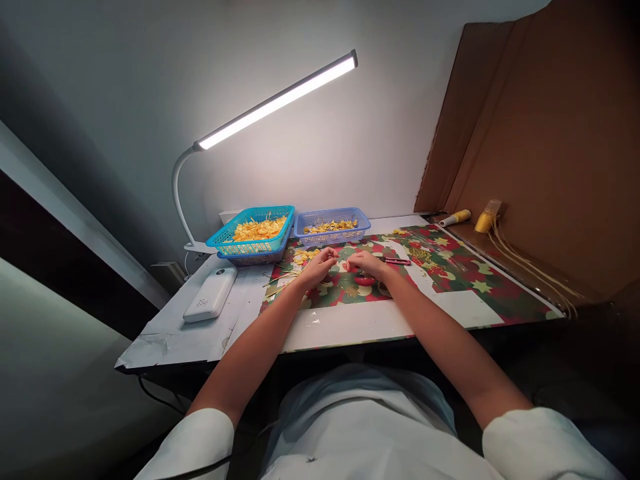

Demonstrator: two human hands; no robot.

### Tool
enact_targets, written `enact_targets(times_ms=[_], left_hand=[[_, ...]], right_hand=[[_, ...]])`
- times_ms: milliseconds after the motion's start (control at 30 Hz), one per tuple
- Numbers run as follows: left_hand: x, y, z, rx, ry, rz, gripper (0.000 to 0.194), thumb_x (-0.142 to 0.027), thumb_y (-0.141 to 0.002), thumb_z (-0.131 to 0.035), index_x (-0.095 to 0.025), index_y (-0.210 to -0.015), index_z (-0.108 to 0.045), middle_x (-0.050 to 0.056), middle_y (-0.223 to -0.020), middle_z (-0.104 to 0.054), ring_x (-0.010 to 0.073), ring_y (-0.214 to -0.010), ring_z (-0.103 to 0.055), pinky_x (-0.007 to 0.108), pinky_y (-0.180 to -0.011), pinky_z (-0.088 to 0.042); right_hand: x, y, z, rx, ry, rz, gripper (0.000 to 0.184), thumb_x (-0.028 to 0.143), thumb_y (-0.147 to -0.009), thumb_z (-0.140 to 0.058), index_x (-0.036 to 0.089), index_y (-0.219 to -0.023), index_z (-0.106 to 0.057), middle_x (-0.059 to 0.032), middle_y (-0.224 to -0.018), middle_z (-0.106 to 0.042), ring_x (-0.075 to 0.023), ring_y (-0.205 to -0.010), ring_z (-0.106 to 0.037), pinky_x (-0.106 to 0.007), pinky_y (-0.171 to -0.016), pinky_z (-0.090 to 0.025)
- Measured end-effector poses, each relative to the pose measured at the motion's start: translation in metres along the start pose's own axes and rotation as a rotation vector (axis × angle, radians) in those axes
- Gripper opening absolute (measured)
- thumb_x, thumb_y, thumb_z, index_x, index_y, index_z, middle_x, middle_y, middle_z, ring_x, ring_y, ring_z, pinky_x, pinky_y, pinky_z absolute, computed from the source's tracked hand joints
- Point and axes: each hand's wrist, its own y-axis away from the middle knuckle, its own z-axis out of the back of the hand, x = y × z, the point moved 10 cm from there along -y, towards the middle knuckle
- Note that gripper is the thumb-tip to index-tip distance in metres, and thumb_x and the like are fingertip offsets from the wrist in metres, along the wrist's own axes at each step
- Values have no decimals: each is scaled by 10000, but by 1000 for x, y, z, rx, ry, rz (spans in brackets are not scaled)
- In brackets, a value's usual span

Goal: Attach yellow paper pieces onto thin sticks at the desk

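Over the patterned cloth, my left hand (321, 267) is closed with its fingertips pinched together. A small gap separates it from my right hand (365, 262), whose fingers are also curled closed. Whatever either hand pinches is too small to make out. Small yellow pieces (305, 256) lie just beyond my left hand, and thin pale stems (280, 283) lie left of it. A small cutter with pinkish-red handles (395, 261) rests beside my right wrist. Under my right hand sits a red item (365, 281), partly hidden.
A turquoise basket (250, 249) of yellow-orange pieces and a blue basket (333, 237) of yellow bits stand at the back. A white power bank (211, 295) lies left, near a lit lamp (280, 100). Cardboard (530, 133), yellow thread spools (487, 217) and tiny yellow bits (421, 258) are right.
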Motion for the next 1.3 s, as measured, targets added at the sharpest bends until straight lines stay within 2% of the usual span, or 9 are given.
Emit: enact_targets(times_ms=[333,500,733,1033,1133,1300], left_hand=[[-17,4,1,17,-69,-46,95,-256,-767,-483,-184,-828,-474,-50,-670,-401,82,-561,-298,206,-539,-270],[-21,5,1,20,-116,-44,83,-255,-767,-477,-181,-805,-471,-41,-681,-415,88,-589,-324,205,-551,-287],[-20,5,1,35,-84,-11,84,-245,-751,-487,-183,-793,-451,-57,-639,-369,78,-551,-282,199,-522,-257],[-15,3,0,49,-94,1,78,-216,-719,-485,-189,-774,-437,-60,-639,-367,84,-548,-291,213,-520,-247],[-14,2,3,39,-139,-4,68,-218,-712,-478,-189,-765,-445,-55,-644,-380,90,-554,-307,220,-531,-266],[-16,2,12,-15,-319,-58,103,-278,-737,-505,-178,-729,-527,-23,-662,-493,118,-618,-422,237,-580,-323]], right_hand=[[-11,-12,2,20,28,57,151,283,-628,-492,178,-526,-523,5,-608,-469,-92,-522,-306,-253,-467,-216],[-10,-13,1,39,51,65,143,270,-630,-501,186,-515,-496,7,-567,-441,-95,-500,-294,-254,-448,-221],[-12,-16,1,40,42,78,156,282,-626,-495,187,-505,-471,7,-566,-449,-101,-520,-343,-253,-472,-269],[-12,-14,1,28,74,58,160,295,-625,-493,182,-514,-468,15,-566,-442,-86,-500,-297,-253,-465,-232],[-13,-15,1,38,79,69,177,309,-639,-499,182,-517,-483,13,-577,-457,-89,-503,-317,-253,-474,-250],[-8,-17,0,62,152,187,180,310,-659,-485,171,-586,-573,-3,-658,-537,-110,-581,-426,-245,-533,-318]])
